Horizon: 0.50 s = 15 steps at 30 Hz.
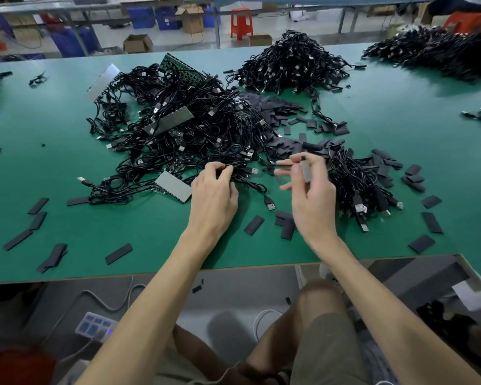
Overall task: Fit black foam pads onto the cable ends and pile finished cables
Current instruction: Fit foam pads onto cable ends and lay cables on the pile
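Observation:
A big tangle of black USB cables [184,126] lies on the green table [67,168], with small grey boards mixed in. My left hand [213,195] pinches a cable at the tangle's near edge. My right hand [308,190] is raised just right of it, blurred, and holds a small grey piece [306,170] between thumb and fingers. A smaller heap of cables [356,184] lies right of that hand. Black foam pads [286,109] are heaped behind it, and more lie scattered, one pad [253,224] near my wrists.
Further cable heaps sit at the back centre [292,62] and back right [439,51]. Loose pads dot the table's left front [38,205] and right front [431,222]. The table's front edge runs just under my forearms. Crates, boxes and a red stool [241,22] stand beyond.

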{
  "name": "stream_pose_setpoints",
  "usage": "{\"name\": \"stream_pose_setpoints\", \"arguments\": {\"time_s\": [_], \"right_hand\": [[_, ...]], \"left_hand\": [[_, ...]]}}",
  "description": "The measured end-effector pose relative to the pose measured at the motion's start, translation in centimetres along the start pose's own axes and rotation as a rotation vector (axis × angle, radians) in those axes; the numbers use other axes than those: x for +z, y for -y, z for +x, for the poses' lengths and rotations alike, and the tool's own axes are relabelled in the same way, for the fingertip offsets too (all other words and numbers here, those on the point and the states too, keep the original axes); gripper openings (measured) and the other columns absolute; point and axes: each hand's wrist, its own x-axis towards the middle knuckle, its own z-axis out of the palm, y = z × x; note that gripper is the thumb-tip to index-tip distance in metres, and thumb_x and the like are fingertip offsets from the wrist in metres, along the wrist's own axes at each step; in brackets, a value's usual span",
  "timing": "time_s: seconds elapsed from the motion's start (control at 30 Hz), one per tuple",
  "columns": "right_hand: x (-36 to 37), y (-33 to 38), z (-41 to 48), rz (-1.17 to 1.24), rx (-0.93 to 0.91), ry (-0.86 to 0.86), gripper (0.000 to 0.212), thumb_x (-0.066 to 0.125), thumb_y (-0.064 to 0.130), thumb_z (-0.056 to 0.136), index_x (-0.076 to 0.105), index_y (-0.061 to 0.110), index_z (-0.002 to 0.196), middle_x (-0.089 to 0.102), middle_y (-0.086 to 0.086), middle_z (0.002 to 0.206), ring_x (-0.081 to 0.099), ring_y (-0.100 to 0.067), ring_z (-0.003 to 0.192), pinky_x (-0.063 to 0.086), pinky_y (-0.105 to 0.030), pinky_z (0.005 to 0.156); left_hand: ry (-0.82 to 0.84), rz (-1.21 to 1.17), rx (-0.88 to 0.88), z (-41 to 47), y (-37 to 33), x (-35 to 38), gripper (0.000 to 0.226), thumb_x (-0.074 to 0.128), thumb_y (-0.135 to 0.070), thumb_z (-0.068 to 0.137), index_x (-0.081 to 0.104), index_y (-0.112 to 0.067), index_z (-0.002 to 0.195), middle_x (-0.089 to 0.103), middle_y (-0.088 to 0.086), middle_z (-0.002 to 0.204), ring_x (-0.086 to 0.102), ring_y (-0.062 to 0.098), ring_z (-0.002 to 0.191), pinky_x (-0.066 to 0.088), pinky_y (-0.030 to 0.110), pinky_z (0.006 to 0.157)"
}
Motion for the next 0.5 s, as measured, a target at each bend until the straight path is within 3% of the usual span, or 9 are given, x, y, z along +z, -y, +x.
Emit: {"name": "stream_pose_setpoints", "arguments": {"time_s": [0.1,0.2,0.27,0.37,0.5], "right_hand": [[0.40,-0.05,-0.43,-0.083,-0.046,0.177,0.017,0.046,0.021,0.109,0.052,0.014,0.123,0.071,0.006,0.108,0.072,-0.005,0.094,0.061,-0.028,0.072],[0.43,-0.02,-0.73,-0.191,-0.150,0.273,0.022,0.054,0.020,0.106,0.060,0.017,0.127,0.068,0.005,0.116,0.067,-0.008,0.104,0.056,-0.035,0.090],[0.44,-0.09,-0.73,-0.230,-0.190,0.294,0.029,0.058,0.016,0.104,0.063,0.016,0.133,0.064,0.005,0.118,0.063,-0.007,0.104,0.052,-0.030,0.093],[0.43,-0.18,-0.70,-0.303,-0.202,0.299,0.042,0.062,0.008,0.100,0.061,0.017,0.141,0.054,0.004,0.101,0.050,-0.005,0.077,0.050,-0.026,0.076],[0.39,-0.14,-0.80,-0.385,-0.194,0.343,0.055,0.065,-0.001,0.092,0.060,0.021,0.142,0.047,0.001,0.094,0.049,-0.017,0.073,0.054,-0.040,0.070]], "left_hand": [[-0.103,-0.066,0.122,-0.11,-0.20,-0.22,0.026,0.058,-0.011,0.098,0.068,-0.007,0.122,0.058,0.012,0.121,0.055,0.030,0.112,0.046,0.044,0.095],[-0.084,-0.182,0.310,-0.45,-0.61,-0.43,0.021,0.055,-0.016,0.102,0.069,-0.007,0.114,0.060,0.005,0.111,0.059,0.021,0.097,0.048,0.042,0.088],[-0.050,-0.234,0.353,-0.73,-0.75,-0.59,0.025,0.050,-0.022,0.105,0.068,-0.008,0.113,0.061,0.002,0.109,0.059,0.018,0.093,0.048,0.042,0.086],[-0.007,-0.302,0.325,-0.86,-0.84,-0.94,0.033,0.045,-0.034,0.107,0.067,-0.010,0.113,0.058,-0.002,0.109,0.059,0.017,0.093,0.050,0.042,0.085],[0.097,-0.290,0.361,-0.79,-0.80,-1.00,0.038,0.050,-0.044,0.104,0.066,-0.010,0.104,0.057,-0.003,0.105,0.057,0.017,0.090,0.050,0.039,0.082]]}}
